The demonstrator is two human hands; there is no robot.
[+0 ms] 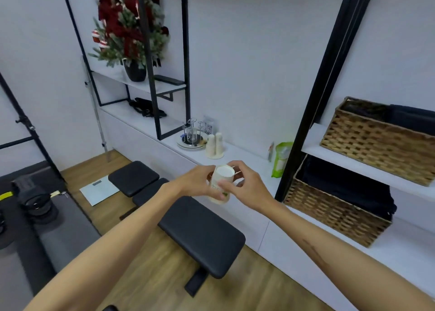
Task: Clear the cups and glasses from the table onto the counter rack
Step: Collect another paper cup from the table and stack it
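A white paper cup with a green print is held upside down in front of me, its base facing up. My left hand grips its left side and my right hand pinches its right side with thumb and fingers. Farther back on the white counter stands a wire cup rack on a round tray, with a clear glass on it. Two stacks of upturned paper cups stand just right of the rack.
A black padded bench runs below my arms over the wood floor. Wicker baskets fill the shelves at right, behind a black post. A green pouch leans on the counter. A decorated tree in a black pot sits on the upper shelf.
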